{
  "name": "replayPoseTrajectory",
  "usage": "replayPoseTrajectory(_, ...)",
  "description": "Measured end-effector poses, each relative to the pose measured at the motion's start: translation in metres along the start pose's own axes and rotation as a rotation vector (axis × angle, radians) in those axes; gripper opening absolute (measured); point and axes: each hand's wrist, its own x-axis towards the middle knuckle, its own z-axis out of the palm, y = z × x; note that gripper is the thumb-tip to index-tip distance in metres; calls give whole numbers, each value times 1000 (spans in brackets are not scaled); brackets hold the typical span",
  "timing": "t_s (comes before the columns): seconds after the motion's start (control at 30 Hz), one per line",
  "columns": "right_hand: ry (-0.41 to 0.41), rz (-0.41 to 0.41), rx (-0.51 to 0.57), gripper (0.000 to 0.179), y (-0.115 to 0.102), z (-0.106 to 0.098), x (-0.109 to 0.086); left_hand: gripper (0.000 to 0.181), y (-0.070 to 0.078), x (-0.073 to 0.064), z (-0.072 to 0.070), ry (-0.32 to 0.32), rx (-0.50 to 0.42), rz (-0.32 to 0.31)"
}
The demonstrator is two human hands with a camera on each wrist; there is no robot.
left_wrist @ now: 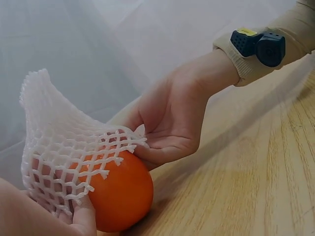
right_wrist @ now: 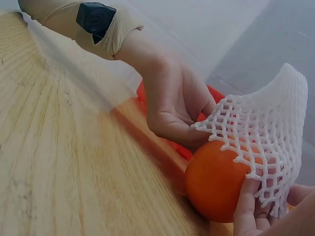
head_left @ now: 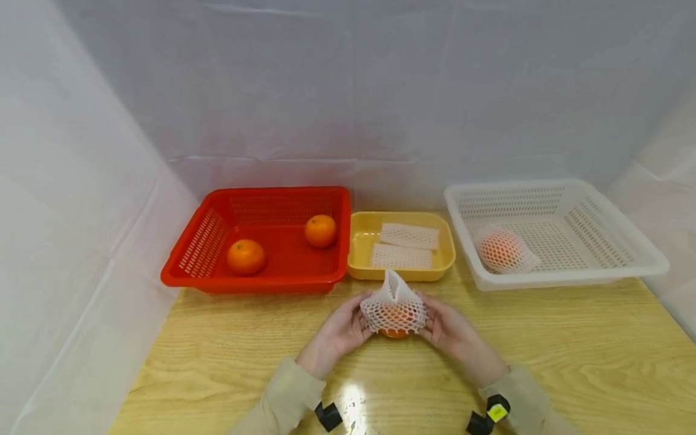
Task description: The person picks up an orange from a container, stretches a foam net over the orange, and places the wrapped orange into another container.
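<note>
A white foam fruit net (head_left: 393, 295) covers the upper part of an orange (head_left: 396, 333) on the wooden table. My left hand (head_left: 344, 328) holds the net's rim on the left, thumb and fingers at the mesh. On the opposite side my right hand (head_left: 450, 334) pinches the rim. In the left wrist view, the orange's (left_wrist: 124, 196) lower part is bare and the net's (left_wrist: 64, 132) gathered end stands up above it. The right wrist view shows the orange (right_wrist: 214, 182) resting at the tabletop, with fingertips beside it inside the net's (right_wrist: 268, 128) edge.
Behind on the left, a red basket (head_left: 261, 283) contains two bare oranges (head_left: 246, 257). A yellow tray (head_left: 361, 273) in the middle has flat foam nets (head_left: 401, 257) in it. At right, a white basket (head_left: 571, 277) bears one netted orange (head_left: 500, 251). White sheeting hangs behind.
</note>
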Motion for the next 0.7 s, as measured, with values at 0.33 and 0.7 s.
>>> replayPoseTrajectory(0.33, 79, -11, -72, 15, 2, -3, 0, 27, -5, 4, -4, 41, 34, 0)
replayPoseTrajectory(0.7, 85, -6, -162, 12, 4, -11, 6, 24, -10, 8, -7, 66, 66, -6)
